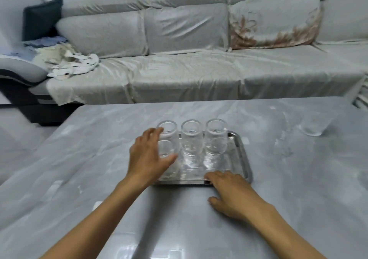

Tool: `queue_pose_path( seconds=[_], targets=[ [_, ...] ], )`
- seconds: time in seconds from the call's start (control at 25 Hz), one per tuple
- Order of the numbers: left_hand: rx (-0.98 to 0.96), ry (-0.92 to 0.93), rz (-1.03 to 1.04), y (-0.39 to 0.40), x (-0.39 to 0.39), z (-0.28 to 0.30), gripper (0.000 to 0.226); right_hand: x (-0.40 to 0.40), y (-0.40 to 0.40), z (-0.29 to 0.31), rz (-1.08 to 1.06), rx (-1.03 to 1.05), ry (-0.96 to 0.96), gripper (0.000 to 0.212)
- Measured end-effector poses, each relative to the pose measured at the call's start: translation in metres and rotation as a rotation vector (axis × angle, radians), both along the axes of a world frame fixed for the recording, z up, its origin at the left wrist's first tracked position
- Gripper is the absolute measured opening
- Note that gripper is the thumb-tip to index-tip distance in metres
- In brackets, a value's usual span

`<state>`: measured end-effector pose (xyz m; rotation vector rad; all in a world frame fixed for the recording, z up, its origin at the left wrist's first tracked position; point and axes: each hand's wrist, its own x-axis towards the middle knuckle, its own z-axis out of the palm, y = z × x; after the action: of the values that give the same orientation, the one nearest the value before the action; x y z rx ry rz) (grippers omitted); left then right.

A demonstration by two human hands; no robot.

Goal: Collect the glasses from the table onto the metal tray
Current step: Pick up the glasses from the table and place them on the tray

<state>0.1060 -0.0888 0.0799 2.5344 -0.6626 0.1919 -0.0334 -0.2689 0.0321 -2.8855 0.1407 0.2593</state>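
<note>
A metal tray (242, 155) lies on the grey marble table (99, 159) and carries several clear glasses in two rows. The back row shows a left glass (168, 130), a middle glass (191, 134) and a right glass (216, 136). My left hand (148, 157) curls around a front-left glass (166, 149) on the tray, thumb in front and fingers behind. Fingers of my right hand (231, 191) rest on the tray's near edge, with the thumb on the table. One more clear glass (313, 126) stands alone on the table at the far right.
A long sofa with a pale cover (199, 69) runs behind the table. Crumpled cloths (65, 63) are heaped at the sofa's left end. The floor (18, 139) shows left of the table.
</note>
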Motion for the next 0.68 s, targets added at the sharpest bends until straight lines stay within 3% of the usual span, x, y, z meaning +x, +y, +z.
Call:
queue_pose_path(
  seconds=[0.16,0.32,0.56,0.6,0.68],
  targets=[
    [-0.177,-0.156,-0.256,-0.047,-0.039,0.003,0.069,-0.02,-0.027,0.022,-0.131,0.158,-0.184,0.054],
    [-0.167,-0.019,-0.422,-0.116,-0.086,0.004,0.075,-0.067,-0.09,0.04,-0.39,0.208,-0.447,0.054],
    [-0.136,0.089,-0.476,-0.166,-0.126,0.0,0.076,-0.156,-0.194,0.028,-1.076,0.024,-0.785,0.088],
    [-0.129,0.086,-0.473,-0.166,-0.127,-0.001,0.076,-0.167,-0.208,0.021,-1.192,0.095,-0.834,0.094],
    [-0.12,0.09,-0.465,-0.164,-0.125,-0.005,0.075,-0.182,-0.229,0.007,-1.381,0.432,-0.881,0.104]
  ],
)
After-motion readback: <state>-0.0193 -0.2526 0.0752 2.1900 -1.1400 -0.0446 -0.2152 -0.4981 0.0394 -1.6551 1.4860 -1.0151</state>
